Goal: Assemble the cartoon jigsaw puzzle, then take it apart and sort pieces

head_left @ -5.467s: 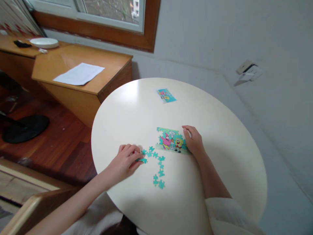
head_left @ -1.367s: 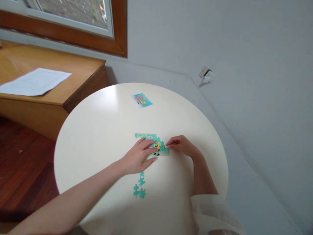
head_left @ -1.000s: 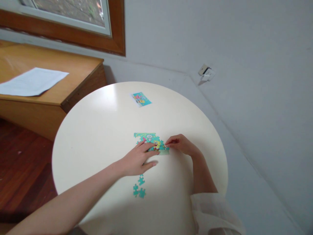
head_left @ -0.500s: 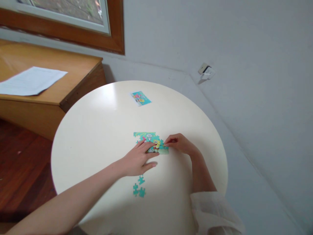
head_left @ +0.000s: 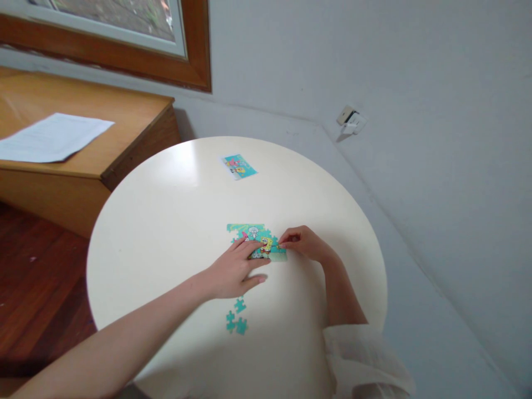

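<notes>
A partly built cartoon jigsaw puzzle [head_left: 254,235] lies near the middle of a round cream table [head_left: 166,221]. My left hand [head_left: 235,271] rests on its lower left part, fingers stretched flat across the pieces. My right hand [head_left: 302,244] sits at the puzzle's right edge with thumb and fingers pinched together on a piece there. A few loose teal pieces [head_left: 236,320] lie on the table just below my left hand.
A small picture card [head_left: 238,166] lies at the table's far side. A wooden desk [head_left: 124,127] with a sheet of paper [head_left: 52,137] stands to the left under a window. A wall socket [head_left: 350,120] sits on the grey wall.
Over five seconds the view swung right and my left hand went from the loose pieces to the puzzle. In the last second both hands barely shift.
</notes>
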Action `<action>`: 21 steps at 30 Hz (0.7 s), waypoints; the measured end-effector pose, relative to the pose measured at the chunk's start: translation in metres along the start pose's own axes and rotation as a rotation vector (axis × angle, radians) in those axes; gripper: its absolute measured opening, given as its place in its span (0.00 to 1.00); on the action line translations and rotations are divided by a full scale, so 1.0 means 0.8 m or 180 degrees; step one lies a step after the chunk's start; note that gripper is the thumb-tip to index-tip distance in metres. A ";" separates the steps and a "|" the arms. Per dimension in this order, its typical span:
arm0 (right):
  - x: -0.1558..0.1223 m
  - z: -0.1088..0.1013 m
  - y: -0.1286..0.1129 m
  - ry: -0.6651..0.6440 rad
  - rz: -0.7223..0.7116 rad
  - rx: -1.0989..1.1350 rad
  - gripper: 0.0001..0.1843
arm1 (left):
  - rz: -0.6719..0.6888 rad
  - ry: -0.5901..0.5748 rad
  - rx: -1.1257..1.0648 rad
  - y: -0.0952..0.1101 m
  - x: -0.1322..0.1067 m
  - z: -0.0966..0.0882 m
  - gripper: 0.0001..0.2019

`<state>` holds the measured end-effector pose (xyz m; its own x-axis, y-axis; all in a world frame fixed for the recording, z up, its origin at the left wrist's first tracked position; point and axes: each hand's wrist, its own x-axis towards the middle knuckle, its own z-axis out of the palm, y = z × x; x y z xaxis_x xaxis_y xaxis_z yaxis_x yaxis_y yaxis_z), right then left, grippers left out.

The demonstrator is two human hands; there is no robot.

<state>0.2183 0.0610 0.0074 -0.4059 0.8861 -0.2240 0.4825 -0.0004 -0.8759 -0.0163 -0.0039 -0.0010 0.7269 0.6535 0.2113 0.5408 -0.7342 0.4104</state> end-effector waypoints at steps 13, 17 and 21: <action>0.002 0.001 -0.001 0.0001 0.0038 -0.0158 0.08 | 0.0060 0.0062 -0.0008 -0.001 0.000 0.001 0.19; 0.003 0.001 0.003 0.0154 -0.0001 -0.0484 0.07 | 0.0029 0.0043 -0.0008 0.000 0.000 0.000 0.19; 0.002 0.000 0.004 0.0108 -0.0017 -0.0487 0.08 | 0.0023 0.0016 -0.0014 0.001 0.000 -0.002 0.19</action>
<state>0.2193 0.0624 0.0045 -0.3835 0.9010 -0.2026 0.5940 0.0726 -0.8012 -0.0163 -0.0039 0.0004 0.7287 0.6491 0.2185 0.5337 -0.7381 0.4127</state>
